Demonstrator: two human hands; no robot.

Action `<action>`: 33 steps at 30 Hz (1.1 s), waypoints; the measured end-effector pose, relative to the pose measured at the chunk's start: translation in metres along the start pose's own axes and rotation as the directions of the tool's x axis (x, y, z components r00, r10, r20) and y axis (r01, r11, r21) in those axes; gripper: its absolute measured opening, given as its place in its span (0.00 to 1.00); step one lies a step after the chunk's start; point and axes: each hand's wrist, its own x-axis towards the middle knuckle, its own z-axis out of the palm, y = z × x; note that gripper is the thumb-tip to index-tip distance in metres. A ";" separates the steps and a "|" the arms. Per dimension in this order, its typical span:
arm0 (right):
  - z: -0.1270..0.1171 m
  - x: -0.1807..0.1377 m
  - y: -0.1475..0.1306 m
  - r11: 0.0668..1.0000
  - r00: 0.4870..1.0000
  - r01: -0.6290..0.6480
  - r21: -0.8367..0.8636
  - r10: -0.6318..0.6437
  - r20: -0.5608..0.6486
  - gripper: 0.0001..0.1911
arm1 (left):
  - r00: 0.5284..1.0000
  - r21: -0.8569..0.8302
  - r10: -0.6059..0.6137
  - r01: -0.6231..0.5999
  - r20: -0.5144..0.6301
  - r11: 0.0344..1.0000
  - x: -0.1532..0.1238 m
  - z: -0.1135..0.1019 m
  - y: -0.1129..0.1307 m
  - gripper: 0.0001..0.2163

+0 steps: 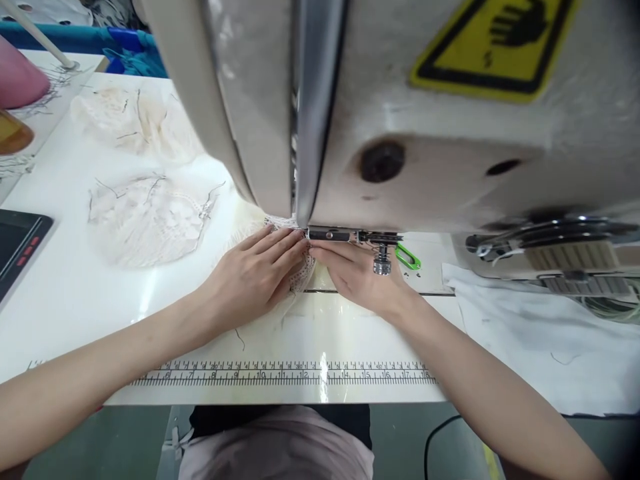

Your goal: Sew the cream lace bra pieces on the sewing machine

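Observation:
My left hand (260, 270) lies flat, fingers stretched out, pressing a small piece of white lace fabric (301, 280) onto the table just in front of the sewing machine's presser foot (325, 234). My right hand (357, 273) rests beside it, fingers extended toward the same lace, fingertips meeting the left hand's under the machine head (400, 113). The needle area is mostly hidden by the machine head.
Two lace pieces (150, 217) (135, 120) lie on the white table (75, 293) at the left. A printed ruler (285, 373) runs along the front edge. A green clip (407, 257), a white cloth (540, 333) at right and a dark control panel (17, 243) at left.

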 end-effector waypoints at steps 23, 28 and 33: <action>-0.004 -0.009 -0.004 0.963 0.997 0.041 -0.267 -0.021 0.075 0.16 | 0.999 -0.011 -0.045 0.045 0.003 0.999 0.001 0.001 0.000 0.20; -0.001 -0.006 0.004 0.956 0.990 0.135 -0.262 -0.143 -0.013 0.14 | 1.000 0.060 -0.018 0.019 -0.014 0.998 0.003 -0.011 0.001 0.17; -0.003 -0.004 -0.001 0.935 0.987 0.157 -0.317 -0.158 0.023 0.16 | 0.982 0.064 0.188 -0.186 -0.029 0.980 -0.026 -0.038 -0.013 0.20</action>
